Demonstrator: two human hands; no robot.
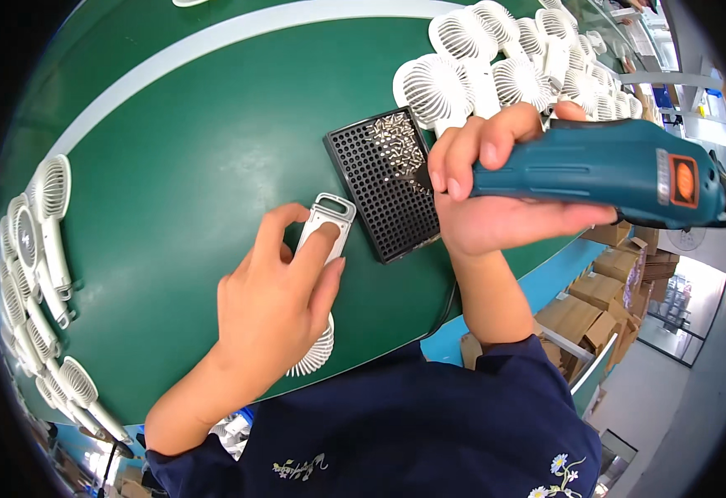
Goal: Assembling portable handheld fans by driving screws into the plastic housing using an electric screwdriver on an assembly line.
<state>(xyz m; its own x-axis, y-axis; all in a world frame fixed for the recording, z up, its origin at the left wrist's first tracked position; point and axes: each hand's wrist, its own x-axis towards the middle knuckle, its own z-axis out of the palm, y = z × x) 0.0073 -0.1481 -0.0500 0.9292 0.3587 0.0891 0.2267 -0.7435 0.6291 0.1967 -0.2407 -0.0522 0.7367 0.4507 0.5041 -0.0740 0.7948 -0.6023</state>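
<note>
My left hand (276, 295) presses down on a white hand-held fan (326, 222) lying on the green table (189, 166); its handle sticks out past my fingers and its round grille (317, 353) shows under my palm. My right hand (496, 191) grips a teal electric screwdriver (620, 170), held level above the table's edge. Its tip points toward a black perforated tray (384, 199) holding a heap of small silver screws (396, 141). The tip itself is hidden behind my fingers.
Several white fans (504, 58) are piled at the far right of the table, and a row of others (35, 249) lines the left edge. A pale stripe (238, 33) runs across the table. Cardboard boxes (604, 299) stand on the floor to the right.
</note>
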